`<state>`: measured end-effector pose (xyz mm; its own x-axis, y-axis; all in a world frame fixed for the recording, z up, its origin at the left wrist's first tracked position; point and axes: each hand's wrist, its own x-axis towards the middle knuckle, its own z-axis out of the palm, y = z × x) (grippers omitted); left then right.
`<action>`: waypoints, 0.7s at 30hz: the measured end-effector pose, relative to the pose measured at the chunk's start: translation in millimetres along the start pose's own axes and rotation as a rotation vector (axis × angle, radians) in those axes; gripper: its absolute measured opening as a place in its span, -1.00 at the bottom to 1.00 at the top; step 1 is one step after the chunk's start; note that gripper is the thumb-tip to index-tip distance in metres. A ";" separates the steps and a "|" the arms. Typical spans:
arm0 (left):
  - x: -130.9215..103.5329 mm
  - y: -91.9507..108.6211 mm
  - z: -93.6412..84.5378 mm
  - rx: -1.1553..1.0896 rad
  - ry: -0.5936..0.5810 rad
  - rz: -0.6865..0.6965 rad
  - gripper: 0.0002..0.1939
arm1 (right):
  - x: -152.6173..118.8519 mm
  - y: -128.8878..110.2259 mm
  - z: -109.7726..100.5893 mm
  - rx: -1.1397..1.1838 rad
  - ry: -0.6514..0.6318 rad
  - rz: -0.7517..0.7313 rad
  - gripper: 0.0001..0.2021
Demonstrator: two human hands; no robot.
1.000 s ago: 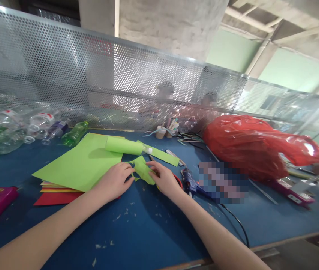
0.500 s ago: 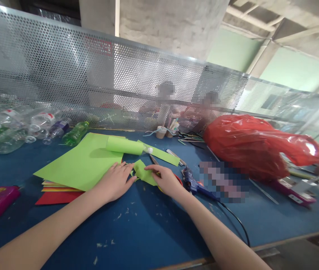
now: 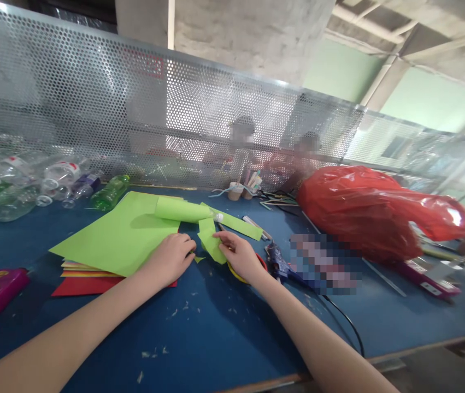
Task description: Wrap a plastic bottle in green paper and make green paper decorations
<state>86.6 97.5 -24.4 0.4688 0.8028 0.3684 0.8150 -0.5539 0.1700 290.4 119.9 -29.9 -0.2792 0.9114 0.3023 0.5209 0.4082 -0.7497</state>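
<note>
One blue table (image 3: pixel 199 327): is carrying all the items below.
Perforated screen (image 3: pixel 93 98): is standing along the table's far side.
Red plastic bag (image 3: pixel 363 207): is bulging on the table's far right.
Paper stack (image 3: pixel 113 240): is lying left of centre, green sheet on top, yellow, orange and red edges sticking out underneath.
Bottles (image 3: pixel 15 202): are lying in a group at far left, clear and green.
Green roll (image 3: pixel 181 210): is wrapping a clear bottle, its white cap showing at the right end; left end is overlapping the stack.
Blue glue gun (image 3: pixel 279 265): is lying right of the right hand, black cord trailing toward the near edge.
Green strip (image 3: pixel 242 225): is lying beyond the right hand, near the roll's cap.
Right hand (image 3: pixel 238 254): is pinching the cutout, thumb against fingers.
Left hand (image 3: pixel 172 254): is holding its fingers curled at the stack's right edge; can't tell if it's gripping anything.
Scissors (image 3: pixel 238 274): are lying mostly hidden below the right hand, yellow and red handle showing.
Green cutout (image 3: pixel 211 245): is sitting between both hands, just nearside of the roll.
Green scrap (image 3: pixel 199 259): is lying just beside the left fingertips.
</note>
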 end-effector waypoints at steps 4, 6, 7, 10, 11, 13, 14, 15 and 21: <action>-2.7 3.2 -0.1 -0.050 0.021 0.069 -0.75 | -2.5 -2.6 3.0 -0.078 -0.036 0.002 -0.69; -4.7 4.4 -1.0 -0.085 -0.003 0.134 -0.75 | -3.9 -5.5 2.6 -0.123 -0.047 -0.015 -0.70; -5.6 4.9 -1.8 -0.091 -0.017 0.157 -0.75 | -4.4 -6.7 2.3 -0.141 -0.047 -0.027 -0.69; -6.9 6.0 -4.3 -0.047 -0.033 0.170 -0.73 | -4.4 -7.6 1.3 -0.177 -0.025 -0.053 -0.66; -6.9 6.0 -4.8 -0.022 -0.029 0.171 -0.72 | -4.2 -7.2 1.2 -0.195 -0.016 -0.058 -0.65; -6.3 5.3 -4.5 0.040 -0.018 0.175 -0.70 | -4.0 -6.2 1.3 -0.234 -0.009 -0.066 -0.67; -5.8 4.6 -3.6 0.074 -0.011 0.174 -0.70 | -4.3 -6.1 1.4 -0.251 -0.015 -0.072 -0.68; -5.3 3.8 -2.3 0.107 -0.002 0.167 -0.70 | -4.8 -6.6 1.4 -0.259 -0.026 -0.077 -0.70; -4.1 -0.5 6.9 0.179 0.067 0.096 -0.76 | -1.2 -14.6 -9.2 -0.586 -0.033 -0.036 -0.73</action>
<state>86.7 96.1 -32.2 0.5286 0.7284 0.4359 0.8180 -0.5744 -0.0322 290.5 113.3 -13.9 -0.3251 0.8982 0.2960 0.8670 0.4080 -0.2860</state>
